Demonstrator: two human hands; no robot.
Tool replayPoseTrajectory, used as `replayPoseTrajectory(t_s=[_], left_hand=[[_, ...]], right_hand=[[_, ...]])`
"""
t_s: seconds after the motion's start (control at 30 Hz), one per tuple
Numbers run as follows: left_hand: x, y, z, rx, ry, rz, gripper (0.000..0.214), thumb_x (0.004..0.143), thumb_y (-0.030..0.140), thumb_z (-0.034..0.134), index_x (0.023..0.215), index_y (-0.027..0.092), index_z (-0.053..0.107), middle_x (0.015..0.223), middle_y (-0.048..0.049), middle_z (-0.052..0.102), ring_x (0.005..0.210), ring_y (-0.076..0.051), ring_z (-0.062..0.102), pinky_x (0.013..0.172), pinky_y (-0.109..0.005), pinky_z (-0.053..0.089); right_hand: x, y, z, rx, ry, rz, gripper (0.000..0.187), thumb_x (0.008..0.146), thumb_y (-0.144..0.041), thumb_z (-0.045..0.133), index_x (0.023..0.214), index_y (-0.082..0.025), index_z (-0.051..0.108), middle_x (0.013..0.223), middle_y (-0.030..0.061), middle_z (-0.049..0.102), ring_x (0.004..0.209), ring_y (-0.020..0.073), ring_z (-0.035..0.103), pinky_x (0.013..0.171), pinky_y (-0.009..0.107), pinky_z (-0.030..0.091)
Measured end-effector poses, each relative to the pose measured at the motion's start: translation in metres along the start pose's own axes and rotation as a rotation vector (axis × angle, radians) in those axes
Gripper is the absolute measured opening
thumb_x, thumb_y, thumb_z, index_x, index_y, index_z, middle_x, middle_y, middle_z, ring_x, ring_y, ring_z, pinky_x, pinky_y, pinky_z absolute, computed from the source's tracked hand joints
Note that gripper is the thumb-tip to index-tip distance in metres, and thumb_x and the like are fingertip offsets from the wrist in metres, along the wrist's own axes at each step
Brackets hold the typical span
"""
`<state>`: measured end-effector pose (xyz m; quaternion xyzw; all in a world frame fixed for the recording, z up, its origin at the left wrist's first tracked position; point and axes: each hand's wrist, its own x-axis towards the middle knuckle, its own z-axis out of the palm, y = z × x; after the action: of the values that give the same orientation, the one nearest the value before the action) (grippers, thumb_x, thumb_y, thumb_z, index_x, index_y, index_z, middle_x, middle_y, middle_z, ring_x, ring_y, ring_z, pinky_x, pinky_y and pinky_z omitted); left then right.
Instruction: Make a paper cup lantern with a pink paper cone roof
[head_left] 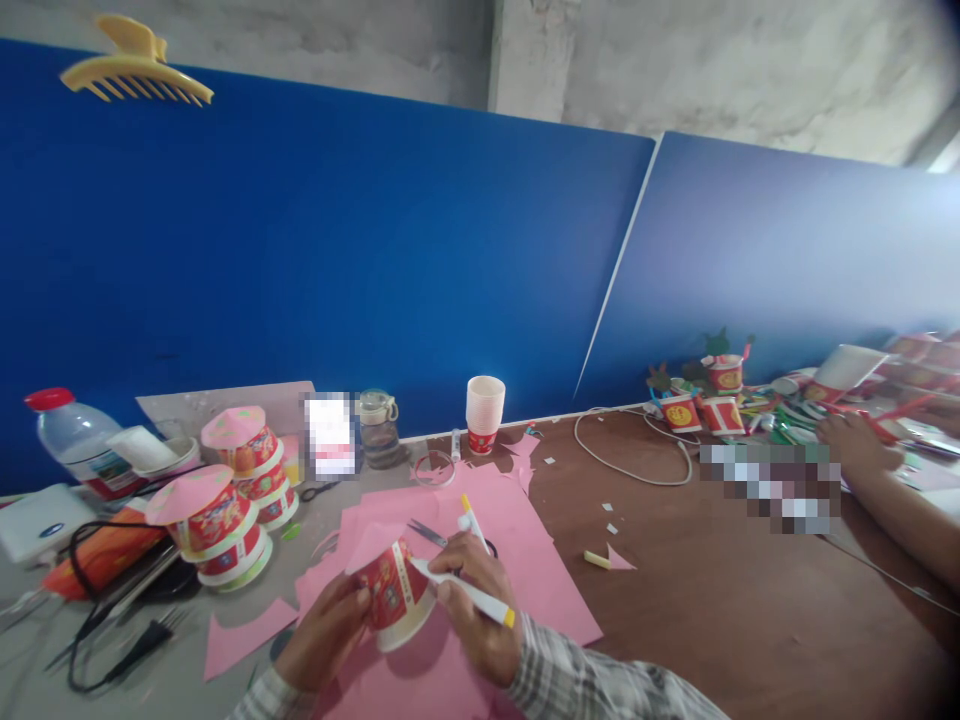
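Observation:
My left hand is closed on the side of a red printed paper cup, which is tilted with its white rim towards me. A white marker with a yellow end is pinched in my right hand, its front end at the cup's side; I cannot tell whether it touches. A second white and yellow stick shows just beyond my right fingers. Scissors lie partly hidden behind the right hand. Beneath both hands spread sheets of pink paper.
On the left stand stacked red cups with pink tops, a bottle and a black plug cable. A glass jar and nested paper cups stand behind. A co-worker's hand is among craft pieces at right. A white cable loops nearby.

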<state>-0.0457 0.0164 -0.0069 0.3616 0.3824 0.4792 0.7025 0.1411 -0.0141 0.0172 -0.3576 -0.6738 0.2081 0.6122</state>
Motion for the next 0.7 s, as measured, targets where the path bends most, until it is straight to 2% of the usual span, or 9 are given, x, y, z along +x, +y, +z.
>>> replayPoseTrajectory(t_s=[0.3,0.5,0.7], left_hand=[[-0.0006,0.0014,0.0006,-0.016,-0.007,-0.002,0.041,0.038,0.033,0.075,0.077,0.02,0.068,0.072,-0.0084,0.073,0.078,-0.036,0.06,0.069,-0.047,0.047],[0.0001,0.0029,0.0012,-0.025,-0.027,0.004,0.04,0.039,0.032,0.075,0.076,0.019,0.068,0.07,-0.0094,0.073,0.076,-0.037,0.06,0.072,-0.052,0.045],[-0.0002,0.0007,-0.0004,-0.018,-0.034,0.007,0.04,0.042,0.031,0.074,0.079,0.019,0.067,0.073,-0.01,0.073,0.078,-0.037,0.06,0.072,-0.051,0.045]], right_hand=[[-0.0011,-0.003,0.0008,0.015,-0.014,-0.005,0.013,0.081,-0.021,0.049,0.08,-0.02,0.062,0.069,0.0015,0.06,0.067,0.0206,0.057,0.063,0.035,0.045],[-0.0013,-0.0077,0.0012,0.071,-0.045,-0.088,0.013,0.079,-0.019,0.05,0.084,-0.021,0.062,0.07,0.0015,0.063,0.068,0.0212,0.056,0.068,0.038,0.046],[0.0027,-0.0084,-0.0002,0.031,0.016,-0.063,0.013,0.081,-0.022,0.049,0.078,-0.02,0.062,0.066,0.0008,0.059,0.065,0.0205,0.056,0.065,0.037,0.046]])
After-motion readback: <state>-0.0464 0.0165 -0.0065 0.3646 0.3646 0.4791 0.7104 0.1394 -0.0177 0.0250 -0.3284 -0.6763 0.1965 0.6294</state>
